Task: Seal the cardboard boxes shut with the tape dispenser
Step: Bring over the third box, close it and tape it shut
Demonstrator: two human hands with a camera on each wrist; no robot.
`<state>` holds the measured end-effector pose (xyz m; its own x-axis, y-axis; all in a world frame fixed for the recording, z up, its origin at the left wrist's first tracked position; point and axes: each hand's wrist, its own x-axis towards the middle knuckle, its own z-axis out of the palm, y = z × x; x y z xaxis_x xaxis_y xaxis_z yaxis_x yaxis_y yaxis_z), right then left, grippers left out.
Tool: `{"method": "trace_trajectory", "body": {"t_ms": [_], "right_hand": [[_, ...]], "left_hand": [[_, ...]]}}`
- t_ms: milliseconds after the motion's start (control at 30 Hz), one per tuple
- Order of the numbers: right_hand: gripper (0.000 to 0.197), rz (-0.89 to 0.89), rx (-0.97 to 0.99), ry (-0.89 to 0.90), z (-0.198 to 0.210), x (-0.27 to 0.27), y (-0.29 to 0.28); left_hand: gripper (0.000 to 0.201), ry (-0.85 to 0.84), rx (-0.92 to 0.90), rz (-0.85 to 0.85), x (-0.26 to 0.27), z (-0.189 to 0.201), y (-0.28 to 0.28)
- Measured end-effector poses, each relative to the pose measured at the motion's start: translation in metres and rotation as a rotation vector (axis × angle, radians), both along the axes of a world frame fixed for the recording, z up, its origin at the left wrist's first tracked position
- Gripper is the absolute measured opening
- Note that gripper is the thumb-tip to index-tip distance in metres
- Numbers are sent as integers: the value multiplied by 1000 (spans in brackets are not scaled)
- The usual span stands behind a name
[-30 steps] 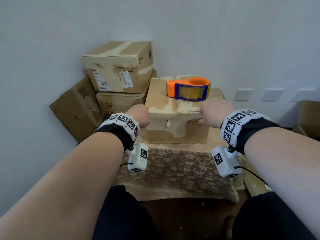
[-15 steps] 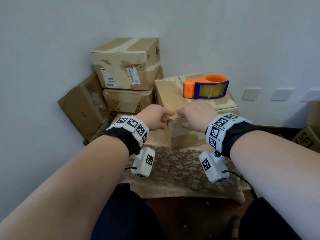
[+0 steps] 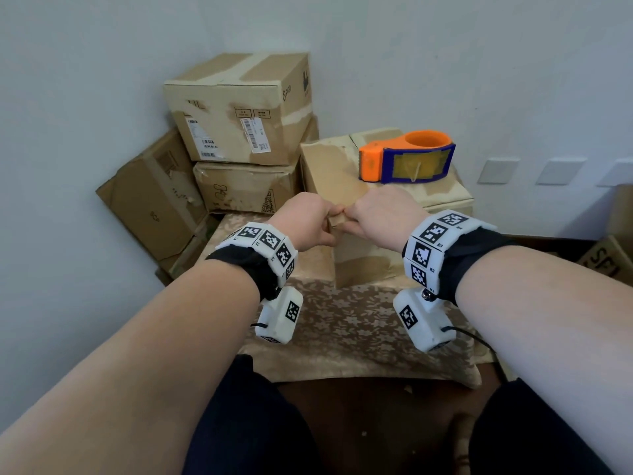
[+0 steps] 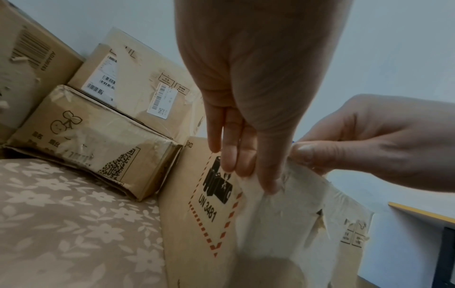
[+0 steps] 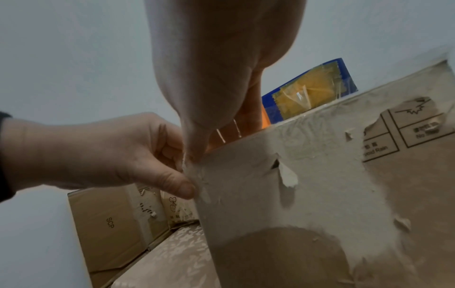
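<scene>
A worn cardboard box [image 3: 370, 262] stands on the cloth-covered table, turned so that one corner points at me. The orange and blue tape dispenser [image 3: 407, 156] lies on its top, toward the back right. Both hands meet at the near top corner. My left hand [image 3: 325, 224] holds the corner, fingers [image 4: 229, 165] lying on the side face with the UN 3481 label and thumb on the edge. My right hand [image 3: 356, 219] pinches the top of that corner, seen close in the right wrist view [image 5: 197, 154]. The dispenser [image 5: 307, 93] shows just above the box rim there.
Two taped boxes [image 3: 239, 108] are stacked at the back left, with another box [image 3: 150, 197] leaning against the wall beside them. The floral table cloth [image 3: 356, 323] extends toward me. An open carton [image 3: 613, 258] sits at the far right. A wall is close behind.
The box has turned from face-on to corner-on. Both hands have come together from the two front corners to the one near corner.
</scene>
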<state>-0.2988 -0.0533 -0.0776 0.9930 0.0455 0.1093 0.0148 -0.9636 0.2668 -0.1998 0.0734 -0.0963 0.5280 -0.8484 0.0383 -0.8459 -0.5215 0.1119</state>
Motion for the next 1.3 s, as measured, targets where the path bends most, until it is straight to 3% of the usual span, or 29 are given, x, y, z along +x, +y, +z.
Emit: {"method": "trace_trajectory", "body": {"t_ms": [267, 400, 600, 833, 1000, 1300], "right_hand": [[49, -7, 30, -3, 0, 0, -2], [45, 7, 66, 11, 2, -1, -2], [19, 25, 213, 4, 2, -9, -16], [20, -62, 241, -37, 1, -12, -14], [18, -100, 207, -64, 1, -18, -18], [15, -51, 237, -79, 1, -16, -11]], "left_hand": [[19, -92, -14, -19, -8, -6, -1], [25, -156, 20, -30, -9, -7, 0], [51, -336, 128, -19, -12, -6, 5], [44, -598, 69, -143, -20, -8, 8], [43, -574, 40, -199, -20, -9, 6], [45, -526, 189, -147, -3, 1, 19]]}}
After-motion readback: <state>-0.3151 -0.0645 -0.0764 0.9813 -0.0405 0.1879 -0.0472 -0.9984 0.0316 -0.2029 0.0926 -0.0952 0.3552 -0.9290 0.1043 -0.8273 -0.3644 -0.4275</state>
